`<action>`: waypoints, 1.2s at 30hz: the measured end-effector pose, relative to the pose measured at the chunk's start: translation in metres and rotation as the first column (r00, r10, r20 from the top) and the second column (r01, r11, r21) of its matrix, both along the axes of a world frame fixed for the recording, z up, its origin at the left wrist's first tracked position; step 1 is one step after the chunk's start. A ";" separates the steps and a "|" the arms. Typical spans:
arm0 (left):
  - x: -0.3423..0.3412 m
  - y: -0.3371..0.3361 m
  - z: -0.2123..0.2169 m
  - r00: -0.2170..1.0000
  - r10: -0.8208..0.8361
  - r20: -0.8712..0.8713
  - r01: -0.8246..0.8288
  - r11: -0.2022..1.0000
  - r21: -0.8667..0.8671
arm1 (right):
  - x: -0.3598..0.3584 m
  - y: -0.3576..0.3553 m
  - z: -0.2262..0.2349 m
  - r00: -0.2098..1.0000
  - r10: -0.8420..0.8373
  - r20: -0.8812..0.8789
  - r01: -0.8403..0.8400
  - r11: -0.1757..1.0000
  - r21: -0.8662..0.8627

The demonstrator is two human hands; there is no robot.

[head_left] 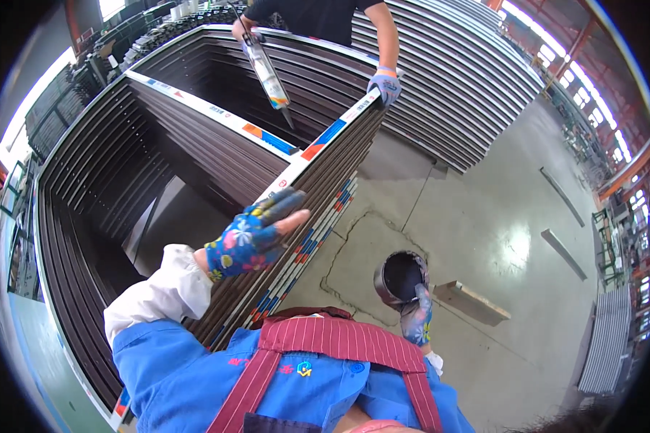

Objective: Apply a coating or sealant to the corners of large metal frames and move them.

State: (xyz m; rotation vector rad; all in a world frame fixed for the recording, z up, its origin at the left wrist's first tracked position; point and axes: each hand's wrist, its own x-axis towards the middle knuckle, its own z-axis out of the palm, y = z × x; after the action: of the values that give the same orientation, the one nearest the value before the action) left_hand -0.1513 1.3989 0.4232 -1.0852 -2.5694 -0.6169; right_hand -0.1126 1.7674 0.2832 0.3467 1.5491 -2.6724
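My left hand (256,234), in a blue flowered glove with dark-stained fingers and a bare fingertip, is stretched out with its fingers apart. It hovers over or rests on the near edge of the top window frame (296,167); I cannot tell whether it touches. Nothing shows in it. With my right hand (416,317), gloved and stained too, I grip the rim of a round dark can (388,278) low on my right. Its inside looks dark. The window frames are dark brown, stacked high, with a white top face carrying blue and orange tape and a crossbar (217,114).
Across the stack a person holds a caulking gun (267,72) nose down near the frame corner; their other gloved hand (385,85) rests on the frame. More stacked profiles (440,79) stand behind. A wooden bar (473,303) and metal strips (563,252) lie on the floor.
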 end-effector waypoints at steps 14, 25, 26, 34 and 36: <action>-0.165 0.120 0.010 0.694 -0.246 0.677 0.396 0.915 -0.073 | -0.151 -0.010 0.021 0.997 0.066 0.033 -0.071 0.980 0.186; -0.269 0.176 -0.009 0.840 -0.040 0.542 0.365 0.780 -0.508 | -0.262 0.026 0.010 0.973 0.222 -0.062 -0.146 0.802 0.578; -0.280 0.178 -0.003 0.836 -0.060 0.545 0.361 0.809 -0.464 | -0.274 0.027 0.010 0.974 0.222 -0.050 -0.168 0.849 0.501; -0.379 0.148 0.017 0.787 -0.311 0.533 0.471 0.861 -0.193 | -0.373 0.036 0.006 0.934 0.313 -0.172 -0.168 0.811 0.561; -0.404 0.138 0.031 0.724 -0.251 0.642 0.474 0.858 -0.199 | -0.399 0.017 0.032 0.984 0.176 0.029 -0.177 0.983 0.051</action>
State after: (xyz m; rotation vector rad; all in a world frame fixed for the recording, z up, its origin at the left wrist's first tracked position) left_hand -0.5550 1.5368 0.4543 -1.8135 -3.1088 -0.6942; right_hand -0.5116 1.7841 0.3153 0.2305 1.5667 -2.4884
